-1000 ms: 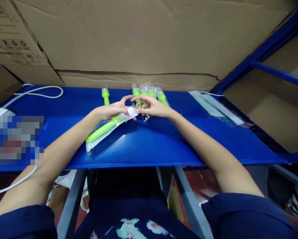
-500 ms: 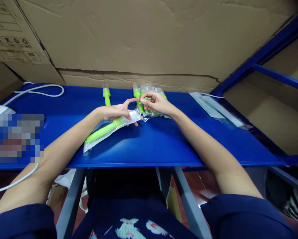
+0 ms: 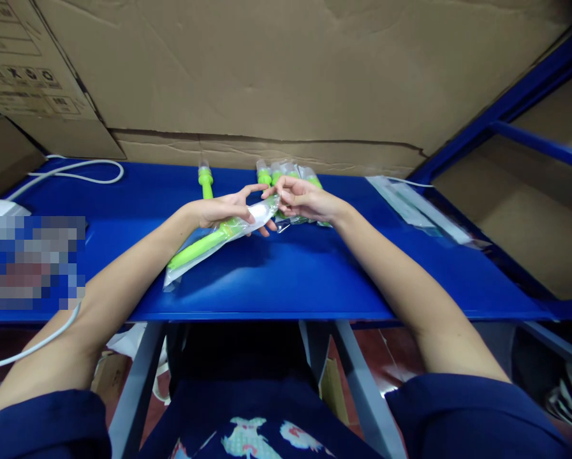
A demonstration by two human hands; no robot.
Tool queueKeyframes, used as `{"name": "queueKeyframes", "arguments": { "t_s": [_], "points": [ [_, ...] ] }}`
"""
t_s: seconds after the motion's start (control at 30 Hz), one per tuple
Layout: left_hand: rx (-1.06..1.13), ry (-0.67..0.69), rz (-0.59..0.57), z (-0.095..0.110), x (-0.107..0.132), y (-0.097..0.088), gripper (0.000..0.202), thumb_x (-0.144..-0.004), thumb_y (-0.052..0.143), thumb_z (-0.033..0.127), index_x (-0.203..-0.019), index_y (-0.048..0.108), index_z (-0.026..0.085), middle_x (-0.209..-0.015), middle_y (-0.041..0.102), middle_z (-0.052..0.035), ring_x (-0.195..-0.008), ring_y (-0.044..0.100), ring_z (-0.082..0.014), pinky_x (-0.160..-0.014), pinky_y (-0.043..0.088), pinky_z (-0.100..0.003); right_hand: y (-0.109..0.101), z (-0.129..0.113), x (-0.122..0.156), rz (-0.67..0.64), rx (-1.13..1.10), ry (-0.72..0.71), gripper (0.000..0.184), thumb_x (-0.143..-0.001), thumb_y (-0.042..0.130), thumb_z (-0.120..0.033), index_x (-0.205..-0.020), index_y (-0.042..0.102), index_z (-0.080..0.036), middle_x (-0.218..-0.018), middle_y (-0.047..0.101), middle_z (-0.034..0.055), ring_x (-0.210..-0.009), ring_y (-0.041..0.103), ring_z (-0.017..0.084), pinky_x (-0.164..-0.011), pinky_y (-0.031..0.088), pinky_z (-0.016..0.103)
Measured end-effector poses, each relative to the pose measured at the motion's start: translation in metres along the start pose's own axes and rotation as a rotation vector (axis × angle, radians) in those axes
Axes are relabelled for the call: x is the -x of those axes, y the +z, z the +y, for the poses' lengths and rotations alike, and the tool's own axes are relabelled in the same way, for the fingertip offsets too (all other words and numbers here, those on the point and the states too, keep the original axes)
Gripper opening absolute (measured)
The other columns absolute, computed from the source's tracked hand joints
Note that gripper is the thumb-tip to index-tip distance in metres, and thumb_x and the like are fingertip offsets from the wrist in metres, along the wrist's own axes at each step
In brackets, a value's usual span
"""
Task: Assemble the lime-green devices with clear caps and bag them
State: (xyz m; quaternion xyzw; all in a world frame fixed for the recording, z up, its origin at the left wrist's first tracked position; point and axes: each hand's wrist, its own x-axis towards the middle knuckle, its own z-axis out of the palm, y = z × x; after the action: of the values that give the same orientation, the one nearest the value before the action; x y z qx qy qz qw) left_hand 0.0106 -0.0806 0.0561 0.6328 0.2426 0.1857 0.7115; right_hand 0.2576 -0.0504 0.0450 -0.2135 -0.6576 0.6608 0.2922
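A lime-green handled tool with a pale, clear-capped head lies inside a clear plastic bag (image 3: 197, 250), slanting from lower left to upper right above the blue table. My left hand (image 3: 228, 209) grips the bagged tool near its head, thumb on top and fingers beneath. At the bag's upper right end, my right hand (image 3: 302, 196) pinches the plastic between thumb and fingers. Behind my left hand lies an unbagged green tool (image 3: 205, 180). More green tools (image 3: 264, 172), several of them in clear bags, lie in a row behind my right hand, which partly hides them.
Flat clear plastic sleeves (image 3: 400, 204) lie on the blue table (image 3: 286, 280) at the right. A white cable (image 3: 89, 166) loops at the back left, near a white device (image 3: 1, 208). Cardboard (image 3: 266, 76) walls the back; a blue metal frame (image 3: 544, 143) stands at the right.
My right hand has come down slightly and taken hold of the bag's end. The bagged tool has risen a little toward it, still in my left hand.
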Motion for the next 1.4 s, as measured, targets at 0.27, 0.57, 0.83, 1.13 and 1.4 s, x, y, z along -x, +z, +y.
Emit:
{"name": "queueKeyframes", "arguments": {
  "t_s": [0.27, 0.57, 0.83, 1.13, 1.4],
  "points": [
    [0.056, 0.059, -0.111, -0.003, -0.001, -0.008, 0.109, -0.074, 0.075, 0.017, -0.165, 0.015, 0.02, -0.111, 0.081, -0.0126, -0.107, 0.079, -0.028, -0.092, 0.057, -0.035, 0.01, -0.005, 0.002, -0.008, -0.104, 0.068, 0.046, -0.081, 0.086, -0.048, -0.092, 0.052, -0.019, -0.117, 0.07, 0.007, -0.065, 0.054, 0.006, -0.054, 0.044, 0.019],
    [-0.022, 0.026, -0.148, -0.006, -0.001, -0.006, 0.107, -0.077, 0.075, 0.022, -0.164, 0.013, 0.024, -0.114, 0.08, -0.0124, -0.104, 0.079, -0.0274, -0.084, 0.057, -0.033, 0.013, 0.0, -0.001, 0.04, 0.353, -0.031, 0.046, -0.082, 0.085, -0.055, -0.088, 0.065, -0.014, -0.121, 0.068, 0.0098, -0.074, 0.058, 0.006, -0.062, 0.046, 0.02],
    [0.068, 0.032, -0.014, -0.001, 0.002, -0.012, 0.113, -0.074, 0.073, 0.018, -0.168, 0.012, 0.021, -0.102, 0.08, -0.0092, -0.098, 0.079, -0.0256, -0.088, 0.059, -0.033, 0.01, -0.002, 0.007, 0.028, -0.061, 0.007, 0.054, -0.072, 0.093, -0.047, -0.084, 0.048, -0.02, -0.11, 0.07, 0.0029, -0.079, 0.062, 0.01, -0.062, 0.05, 0.02],
    [0.051, 0.058, 0.388, -0.002, -0.007, -0.001, 0.087, -0.074, 0.082, 0.017, -0.153, 0.047, 0.015, -0.096, 0.078, -0.0096, -0.078, 0.077, -0.0205, -0.076, 0.059, -0.031, 0.011, -0.005, -0.002, 0.322, 0.073, 0.003, 0.069, -0.083, 0.067, -0.078, -0.131, 0.05, -0.031, -0.12, 0.072, 0.005, -0.082, 0.068, 0.013, -0.062, 0.056, 0.024],
    [-0.023, 0.037, 0.459, -0.006, -0.013, 0.006, 0.038, -0.089, 0.078, 0.038, -0.115, 0.069, 0.011, -0.095, 0.076, -0.0121, -0.078, 0.072, -0.017, -0.072, 0.056, -0.028, 0.029, 0.012, -0.009, 0.617, 0.374, -0.089, 0.052, -0.075, 0.086, -0.039, -0.115, 0.061, -0.017, -0.098, 0.077, 0.0086, -0.076, 0.07, 0.015, -0.061, 0.059, 0.026]
  ]
}}
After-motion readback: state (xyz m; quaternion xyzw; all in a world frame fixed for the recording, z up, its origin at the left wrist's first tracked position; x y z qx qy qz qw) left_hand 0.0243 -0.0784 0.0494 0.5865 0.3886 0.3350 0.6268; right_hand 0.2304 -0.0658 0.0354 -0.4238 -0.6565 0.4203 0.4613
